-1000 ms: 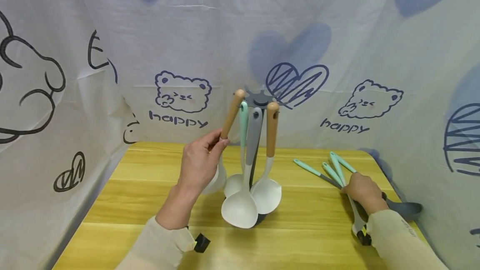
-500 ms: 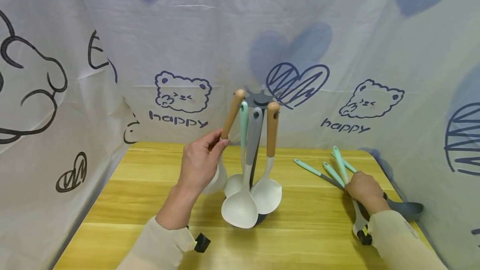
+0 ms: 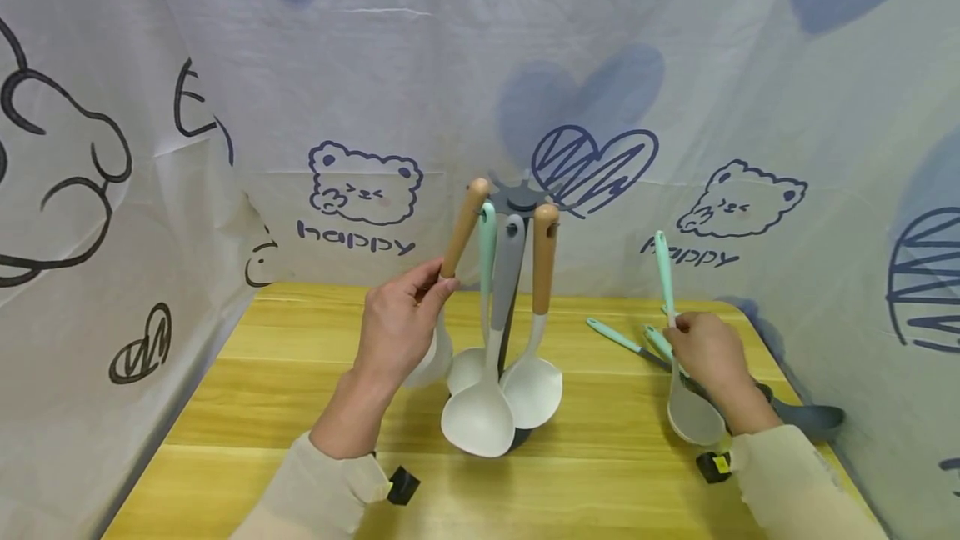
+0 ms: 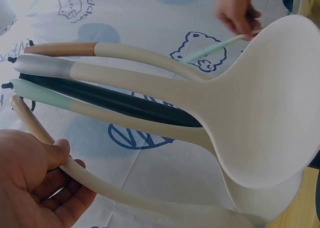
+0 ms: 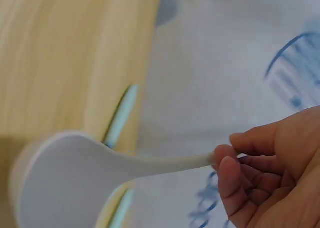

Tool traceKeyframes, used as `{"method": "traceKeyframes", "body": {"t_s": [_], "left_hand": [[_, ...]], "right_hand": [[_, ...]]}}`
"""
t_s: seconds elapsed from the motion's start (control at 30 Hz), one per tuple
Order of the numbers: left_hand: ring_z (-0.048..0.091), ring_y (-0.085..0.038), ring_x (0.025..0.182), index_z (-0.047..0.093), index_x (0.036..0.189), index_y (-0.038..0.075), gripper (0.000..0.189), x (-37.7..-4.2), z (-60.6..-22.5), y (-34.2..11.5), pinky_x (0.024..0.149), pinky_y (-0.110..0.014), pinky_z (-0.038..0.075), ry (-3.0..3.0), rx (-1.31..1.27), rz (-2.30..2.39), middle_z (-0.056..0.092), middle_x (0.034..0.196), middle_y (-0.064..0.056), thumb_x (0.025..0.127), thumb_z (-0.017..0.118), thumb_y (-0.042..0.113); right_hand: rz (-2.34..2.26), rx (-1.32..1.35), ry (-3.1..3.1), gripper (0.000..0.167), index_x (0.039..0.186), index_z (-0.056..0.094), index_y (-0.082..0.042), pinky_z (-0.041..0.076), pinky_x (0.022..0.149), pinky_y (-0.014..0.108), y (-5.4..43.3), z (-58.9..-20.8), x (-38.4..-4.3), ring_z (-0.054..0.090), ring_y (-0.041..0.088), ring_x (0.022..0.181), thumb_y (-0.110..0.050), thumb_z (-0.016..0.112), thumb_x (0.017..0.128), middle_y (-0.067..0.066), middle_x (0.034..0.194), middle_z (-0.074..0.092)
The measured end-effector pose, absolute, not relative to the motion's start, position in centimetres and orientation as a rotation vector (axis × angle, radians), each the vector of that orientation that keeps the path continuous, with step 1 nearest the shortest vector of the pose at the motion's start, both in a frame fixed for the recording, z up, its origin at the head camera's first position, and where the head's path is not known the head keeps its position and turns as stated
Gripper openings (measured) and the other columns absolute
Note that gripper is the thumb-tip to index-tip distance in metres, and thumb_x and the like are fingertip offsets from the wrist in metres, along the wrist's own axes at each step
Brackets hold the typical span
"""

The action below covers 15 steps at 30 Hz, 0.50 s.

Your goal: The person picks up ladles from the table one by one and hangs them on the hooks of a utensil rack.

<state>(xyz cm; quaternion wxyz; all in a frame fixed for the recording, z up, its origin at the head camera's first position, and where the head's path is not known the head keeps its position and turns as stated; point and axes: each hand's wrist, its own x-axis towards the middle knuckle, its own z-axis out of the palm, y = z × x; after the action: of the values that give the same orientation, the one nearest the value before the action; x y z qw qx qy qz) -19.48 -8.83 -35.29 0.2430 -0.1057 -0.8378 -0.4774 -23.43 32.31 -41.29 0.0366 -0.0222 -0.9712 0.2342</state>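
Note:
My left hand [image 3: 397, 332] pinches a wooden-handled utensil [image 3: 465, 227] just below its handle; its pale head is partly hidden behind the hand. The handle's top leans at a hook of the dark grey rotating utensil rack [image 3: 522, 197]. On the rack hang a grey-handled white ladle [image 3: 480, 419], a wooden-handled white ladle [image 3: 546, 394] and a mint-handled white utensil [image 3: 487, 248]. At the right, my right hand [image 3: 708, 352] holds a white ladle [image 3: 693, 417] with a mint handle by its neck, handle upward. In the right wrist view, thumb and fingertips grip the ladle's stem [image 5: 185, 163].
Under and beside my right hand lie more mint-handled utensils [image 3: 615, 333] with dark stems. A dark grey ladle head [image 3: 813, 417] sits near the right edge of the wooden table [image 3: 300, 407]. A printed cloth [image 3: 450, 107] stands behind and along both sides.
My right hand has drawn the white ladle out of the pile, raising it and shifting left, its handle now more upright. My left hand and the rack have stayed in place.

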Motion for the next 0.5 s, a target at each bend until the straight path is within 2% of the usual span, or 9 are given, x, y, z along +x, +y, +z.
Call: {"method": "traceKeyframes", "body": {"t_s": [0.1,0.27,0.5], "left_hand": [[0.069,-0.017,0.079,0.078,0.121,0.009,0.024,-19.5,-35.3,-8.8,0.064,-0.025,0.055,-2.289,-0.282,-1.308,0.080,0.099,-0.006,0.102,0.072,0.023],[0.071,-0.018,0.083,0.079,0.122,0.010,0.024,-19.5,-35.2,-8.7,0.069,-0.030,0.057,-2.290,-0.279,-1.322,0.080,0.099,-0.006,0.102,0.072,0.023],[0.070,-0.017,0.081,0.079,0.122,0.010,0.025,-19.4,-35.2,-8.8,0.066,-0.028,0.057,-2.297,-0.267,-1.324,0.080,0.101,-0.005,0.102,0.072,0.025]], "right_hand": [[0.769,-0.023,-2.898,0.031,0.118,0.076,0.002,0.047,0.057,0.033,30.2,-39.9,-22.8,0.066,0.022,0.069,-0.021,0.059,0.107,0.014,0.088,0.077],[0.833,0.044,-2.770,0.027,0.117,0.077,-0.002,0.051,0.062,0.033,27.6,-38.4,-21.6,0.071,0.025,0.079,-0.023,0.064,0.106,0.012,0.092,0.079],[1.013,0.121,-2.578,0.023,0.117,0.079,-0.004,0.056,0.060,0.026,24.8,-37.1,-20.0,0.071,0.022,0.073,-0.020,0.068,0.105,0.010,0.087,0.078]]}}
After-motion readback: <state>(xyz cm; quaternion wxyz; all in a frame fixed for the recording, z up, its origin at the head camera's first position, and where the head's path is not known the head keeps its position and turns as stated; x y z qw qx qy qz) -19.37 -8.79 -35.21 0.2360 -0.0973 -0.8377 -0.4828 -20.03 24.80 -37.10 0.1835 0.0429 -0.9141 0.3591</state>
